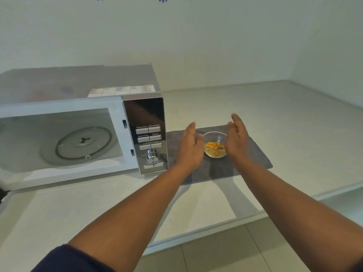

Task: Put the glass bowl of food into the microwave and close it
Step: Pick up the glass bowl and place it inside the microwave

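Observation:
A small glass bowl (214, 144) with yellow-orange food stands on a grey cloth (255, 154) on the counter. My left hand (190, 146) is just left of the bowl, fingers apart, palm toward it. My right hand (236, 138) is at the bowl's right side, fingers apart; it hides the bowl's right rim and I cannot tell whether it touches. Neither hand holds the bowl. The silver microwave (145, 114) stands to the left with its cavity exposed and a glass turntable (82, 144) inside. Its door swings off the left edge, mostly out of view.
The white counter (275, 114) runs right into a wall corner. Its front edge (206, 230) is near me, with tiled floor below. The microwave's control panel (150, 138) with buttons and a knob lies between the cavity and the cloth.

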